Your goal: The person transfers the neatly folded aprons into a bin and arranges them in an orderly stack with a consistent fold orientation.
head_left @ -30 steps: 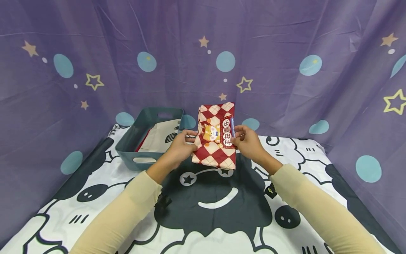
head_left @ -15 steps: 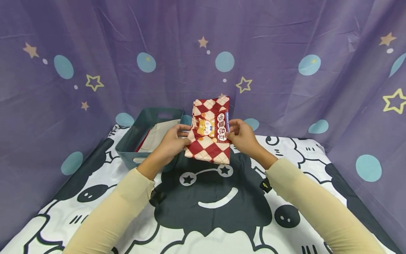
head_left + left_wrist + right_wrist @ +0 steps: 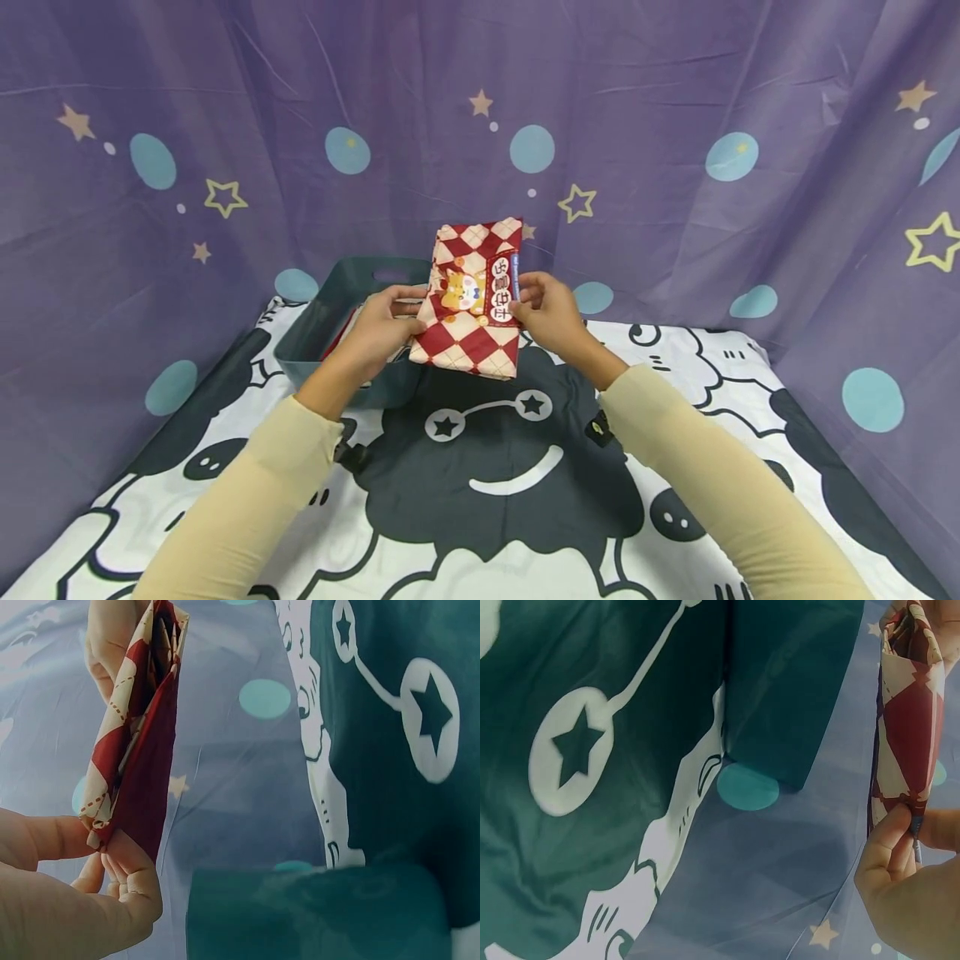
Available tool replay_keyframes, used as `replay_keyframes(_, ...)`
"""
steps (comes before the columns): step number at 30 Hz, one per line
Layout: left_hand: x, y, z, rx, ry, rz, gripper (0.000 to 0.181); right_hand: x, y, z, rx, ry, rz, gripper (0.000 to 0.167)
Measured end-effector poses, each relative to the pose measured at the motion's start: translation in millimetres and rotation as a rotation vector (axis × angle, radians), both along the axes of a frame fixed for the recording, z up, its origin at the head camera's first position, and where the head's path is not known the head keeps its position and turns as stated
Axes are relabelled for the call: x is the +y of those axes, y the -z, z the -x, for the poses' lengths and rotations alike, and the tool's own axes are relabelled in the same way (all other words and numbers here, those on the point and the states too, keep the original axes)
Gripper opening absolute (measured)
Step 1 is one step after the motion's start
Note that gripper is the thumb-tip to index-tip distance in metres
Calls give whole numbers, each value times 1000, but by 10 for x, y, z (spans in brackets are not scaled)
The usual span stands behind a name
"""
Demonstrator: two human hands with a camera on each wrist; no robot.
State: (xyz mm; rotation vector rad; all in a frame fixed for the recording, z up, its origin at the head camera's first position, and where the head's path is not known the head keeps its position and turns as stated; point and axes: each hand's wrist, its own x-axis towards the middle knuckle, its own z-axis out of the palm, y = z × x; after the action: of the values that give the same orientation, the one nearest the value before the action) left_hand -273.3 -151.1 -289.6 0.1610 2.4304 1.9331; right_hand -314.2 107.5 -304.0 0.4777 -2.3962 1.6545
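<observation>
A folded cloth point(image 3: 468, 333) with red and cream diamonds, a cartoon dog and a panel of white lettering is held up above the bed-like surface. My left hand point(image 3: 375, 329) pinches its left edge between thumb and fingers. On the opposite edge my right hand point(image 3: 553, 315) pinches beside the lettering. Seen end-on in the left wrist view, the cloth point(image 3: 146, 761) shows several stacked layers. The right wrist view shows the folded side of the cloth point(image 3: 907, 735), with thumb and fingers on its lower edge.
A dark teal bin point(image 3: 300, 343) stands behind my left hand, partly hidden by it and the cloth. Inside lies some red and pale fabric, mostly covered from view. A sheep-print sheet point(image 3: 510, 517) spreads below, and a purple curtain point(image 3: 637, 233) hangs behind.
Both hands have carried the cloth left and slightly upward, toward the bin. It now overlaps the bin's right side in the head view. Each hand has kept its pinch.
</observation>
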Motion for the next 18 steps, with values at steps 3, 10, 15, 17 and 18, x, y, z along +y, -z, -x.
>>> replay_keyframes(3, -86, 7, 24, 3, -5, 9, 55, -83, -13, 11, 1, -1, 0, 41)
replay_keyframes(10, -281, -8, 15, -1, -27, 18, 55, -312, -29, 67, -6, -32, 56, 40)
replay_keyframes(15, -421, -25, 3, 2, -42, 26, 57, -479, -25, 92, 2, -37, 78, 40)
replay_keyframes(17, -485, -29, 8, 8, -49, 30, 57, -550, -28, 101, 10, -36, 86, 41)
replay_keyframes(18, -516, -30, 10, 13, -56, 34, 57, -587, -31, 106, 17, -35, 89, 41)
